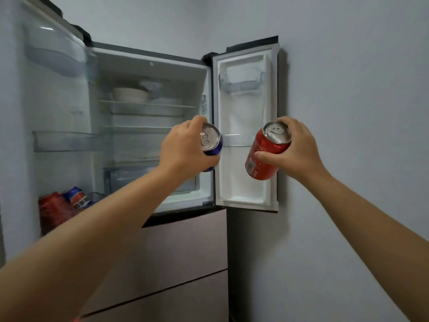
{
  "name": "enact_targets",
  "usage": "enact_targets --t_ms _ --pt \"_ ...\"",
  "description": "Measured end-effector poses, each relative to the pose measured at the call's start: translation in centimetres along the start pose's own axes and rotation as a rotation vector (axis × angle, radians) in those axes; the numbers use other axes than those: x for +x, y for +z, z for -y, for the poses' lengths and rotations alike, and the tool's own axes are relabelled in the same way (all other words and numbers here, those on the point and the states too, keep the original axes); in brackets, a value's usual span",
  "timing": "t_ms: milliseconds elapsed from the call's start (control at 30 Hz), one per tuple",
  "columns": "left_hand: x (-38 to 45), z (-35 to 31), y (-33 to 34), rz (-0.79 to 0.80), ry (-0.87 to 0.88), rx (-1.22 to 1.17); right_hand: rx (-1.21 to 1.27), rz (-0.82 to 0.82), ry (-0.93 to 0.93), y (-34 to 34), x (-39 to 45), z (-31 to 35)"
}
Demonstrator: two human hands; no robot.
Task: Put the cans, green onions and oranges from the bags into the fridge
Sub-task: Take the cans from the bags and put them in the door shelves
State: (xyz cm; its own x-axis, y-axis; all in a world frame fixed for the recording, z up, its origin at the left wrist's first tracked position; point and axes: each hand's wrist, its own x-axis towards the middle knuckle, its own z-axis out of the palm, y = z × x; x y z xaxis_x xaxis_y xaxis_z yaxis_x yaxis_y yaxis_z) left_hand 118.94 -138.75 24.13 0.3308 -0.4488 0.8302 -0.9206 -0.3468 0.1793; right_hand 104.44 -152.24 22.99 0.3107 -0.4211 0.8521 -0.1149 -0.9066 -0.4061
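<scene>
The fridge (148,66) stands in front of me with both upper doors swung open. My left hand (183,149) grips a blue can (212,141), held tilted in front of the fridge's right edge. My right hand (294,149) grips a red can (264,156) in front of the right door (246,126), near its middle shelf (234,140). In the left door's bottom bin sit a red can (52,209) and a blue and red can (76,197). No bags, green onions or oranges are in view.
White bowls and plates (131,94) sit on the top inner shelf, and a clear drawer (130,175) is below. The right door lies almost against the grey wall (348,112). Closed pinkish drawers (185,252) fill the fridge's lower part.
</scene>
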Motion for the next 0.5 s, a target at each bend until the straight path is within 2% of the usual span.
enact_targets --t_ms 233,500 --pt "11.9 2.1 8.5 -0.155 0.063 -0.236 -0.029 -0.186 0.002 5.3 11.6 -4.9" --pt "23.3 2.2 18.5 -0.215 0.054 -0.332 0.010 -0.191 -0.048 10.1 21.3 -12.2"
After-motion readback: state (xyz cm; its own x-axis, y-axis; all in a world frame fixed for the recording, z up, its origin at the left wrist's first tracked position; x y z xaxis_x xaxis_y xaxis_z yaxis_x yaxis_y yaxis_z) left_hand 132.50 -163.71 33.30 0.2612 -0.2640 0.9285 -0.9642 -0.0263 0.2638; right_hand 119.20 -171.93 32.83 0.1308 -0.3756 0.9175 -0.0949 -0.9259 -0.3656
